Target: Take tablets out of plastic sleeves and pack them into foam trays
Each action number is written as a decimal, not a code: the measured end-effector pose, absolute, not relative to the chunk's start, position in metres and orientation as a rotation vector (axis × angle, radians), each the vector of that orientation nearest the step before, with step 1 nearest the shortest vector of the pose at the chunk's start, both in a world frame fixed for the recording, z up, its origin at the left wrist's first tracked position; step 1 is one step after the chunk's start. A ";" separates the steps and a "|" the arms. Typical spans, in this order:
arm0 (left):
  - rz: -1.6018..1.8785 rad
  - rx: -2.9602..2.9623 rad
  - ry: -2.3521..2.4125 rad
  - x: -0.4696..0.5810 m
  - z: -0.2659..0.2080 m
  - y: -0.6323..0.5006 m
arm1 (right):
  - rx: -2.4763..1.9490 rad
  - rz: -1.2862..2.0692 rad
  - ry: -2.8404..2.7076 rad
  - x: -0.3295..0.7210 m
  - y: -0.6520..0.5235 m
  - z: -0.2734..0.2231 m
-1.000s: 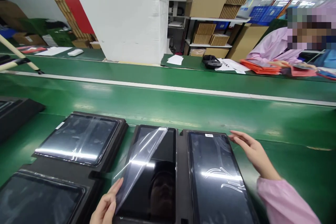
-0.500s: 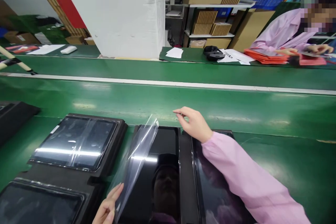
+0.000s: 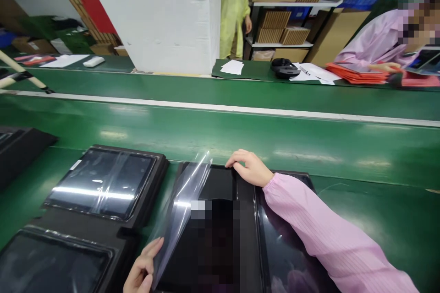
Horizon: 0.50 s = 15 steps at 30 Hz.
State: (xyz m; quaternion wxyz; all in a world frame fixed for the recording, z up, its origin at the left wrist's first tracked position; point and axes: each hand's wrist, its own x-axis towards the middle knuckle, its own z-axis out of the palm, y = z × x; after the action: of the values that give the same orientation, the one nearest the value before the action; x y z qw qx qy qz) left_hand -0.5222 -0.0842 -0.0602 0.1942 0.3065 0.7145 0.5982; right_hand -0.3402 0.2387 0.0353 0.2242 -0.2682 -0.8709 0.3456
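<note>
My left hand (image 3: 143, 265) is closed on the near left edge of a clear plastic film (image 3: 182, 199). The film is lifted and curled at a slant over the left side of a black screen panel (image 3: 220, 183), which lies in a dark foam tray (image 3: 244, 219). At the panel's far right corner is my right hand (image 3: 250, 167), its fingers bent and drawn together with the tips at the edge. Whether anything small sits between those fingertips is hidden. Beneath my right forearm lies another screen panel (image 3: 288, 242) in the same tray.
Left of the film, two film-covered panels (image 3: 103, 183) rest in foam (image 3: 79, 233). A white strip (image 3: 220, 107) crosses the green bench (image 3: 330, 146). Across it, a person in pink (image 3: 374, 36) handles items beside orange sleeves (image 3: 357, 74); a person in yellow (image 3: 234, 9) stands behind the pillar (image 3: 165, 18).
My right hand has come down to the panel's far right corner. The film stays lifted in my left hand. A person in yellow has appeared beside the pillar.
</note>
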 end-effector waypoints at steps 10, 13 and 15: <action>1.727 1.417 1.892 -0.526 -0.055 -0.073 | -0.776 1.148 -2.365 -0.347 0.235 0.043; 1.686 1.467 1.938 -0.522 -0.053 -0.073 | -0.937 1.145 -2.334 -0.350 0.232 0.042; 1.664 1.475 1.951 -0.520 -0.053 -0.074 | -0.992 1.128 -2.340 -0.351 0.230 0.042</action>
State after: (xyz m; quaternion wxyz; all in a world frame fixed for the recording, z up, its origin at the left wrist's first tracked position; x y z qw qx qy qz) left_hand -0.5196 -0.0743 -0.0533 0.0915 0.4965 0.6567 0.5601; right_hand -0.3509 0.2298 0.0420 0.1792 -0.3510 -0.8278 0.3992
